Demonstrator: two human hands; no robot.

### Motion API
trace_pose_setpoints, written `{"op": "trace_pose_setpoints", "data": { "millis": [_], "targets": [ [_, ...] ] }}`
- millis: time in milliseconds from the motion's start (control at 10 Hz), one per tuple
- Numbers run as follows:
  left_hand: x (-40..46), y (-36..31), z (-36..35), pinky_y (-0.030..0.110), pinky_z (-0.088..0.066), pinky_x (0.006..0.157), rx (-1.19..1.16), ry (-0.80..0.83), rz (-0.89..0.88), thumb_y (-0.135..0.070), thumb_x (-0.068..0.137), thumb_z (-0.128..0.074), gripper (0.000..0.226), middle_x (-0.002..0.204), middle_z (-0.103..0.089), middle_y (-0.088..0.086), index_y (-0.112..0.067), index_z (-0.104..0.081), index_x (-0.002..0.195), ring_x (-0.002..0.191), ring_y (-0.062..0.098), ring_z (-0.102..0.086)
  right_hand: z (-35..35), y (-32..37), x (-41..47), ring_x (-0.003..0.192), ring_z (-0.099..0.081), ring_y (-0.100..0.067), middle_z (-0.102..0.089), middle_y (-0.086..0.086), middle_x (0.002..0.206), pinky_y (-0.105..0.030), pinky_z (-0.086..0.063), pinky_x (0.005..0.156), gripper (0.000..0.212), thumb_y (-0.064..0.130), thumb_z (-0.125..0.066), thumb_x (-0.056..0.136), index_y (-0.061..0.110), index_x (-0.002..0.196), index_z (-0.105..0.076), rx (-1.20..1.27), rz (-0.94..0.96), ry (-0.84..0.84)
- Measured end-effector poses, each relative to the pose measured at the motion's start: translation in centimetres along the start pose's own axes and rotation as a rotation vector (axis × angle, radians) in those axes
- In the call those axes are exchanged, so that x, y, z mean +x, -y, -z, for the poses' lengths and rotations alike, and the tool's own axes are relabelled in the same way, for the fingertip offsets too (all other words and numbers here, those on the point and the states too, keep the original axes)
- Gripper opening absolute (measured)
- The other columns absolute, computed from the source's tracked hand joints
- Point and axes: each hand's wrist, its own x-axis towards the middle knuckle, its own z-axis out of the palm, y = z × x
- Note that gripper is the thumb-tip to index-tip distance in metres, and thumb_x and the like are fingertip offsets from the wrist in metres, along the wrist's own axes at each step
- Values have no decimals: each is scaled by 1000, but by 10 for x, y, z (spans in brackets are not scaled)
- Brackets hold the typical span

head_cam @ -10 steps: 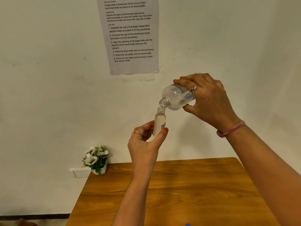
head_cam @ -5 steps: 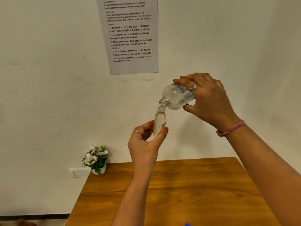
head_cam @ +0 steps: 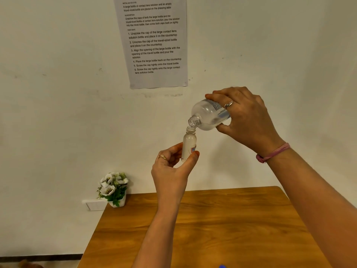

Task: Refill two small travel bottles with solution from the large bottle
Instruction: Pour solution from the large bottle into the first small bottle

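We pour from the large bottle [head_cam: 209,115] into a small travel bottle [head_cam: 189,145], both held in the air above the bench [head_cam: 231,229].

We keep the travel bottle upright in our left hand [head_cam: 171,171], its fingers [head_cam: 174,149] and thumb closed around the lower body, its open neck just under the large bottle's uncapped mouth. Our right hand [head_cam: 245,118] wraps its fingers over the tilted large bottle, mouth angled down and left. A pink band [head_cam: 273,152] circles the right wrist. Behind, a printed instruction sheet [head_cam: 154,41] hangs on the wall, and a small pot of white flowers [head_cam: 114,188] stands at the bench's far left corner.
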Motion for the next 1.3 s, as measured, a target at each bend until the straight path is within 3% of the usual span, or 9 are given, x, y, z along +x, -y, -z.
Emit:
{"op": "trace_pose_setpoints", "data": {
  "millis": [400,1300],
  "targets": [
    [0,0,0,30,-57,82,2,0,10,-31,64,-84,34,95,-72,-6,-32,-68,94,91,9,-68,0,0,0,116,-52,-33,-59,-10,125,-47,-44,85,62,19,-79,71,15,129,-55,5,-6,5],
    [-5,-2,0,25,-56,79,9,-1,9,-29,66,-84,33,95,-72,-8,-34,-66,93,89,6,-68,4,2,-2,115,-52,-32,-59,-9,124,-47,-44,83,61,18,-79,71,16,127,-56,-6,0,2]
  ]
}}
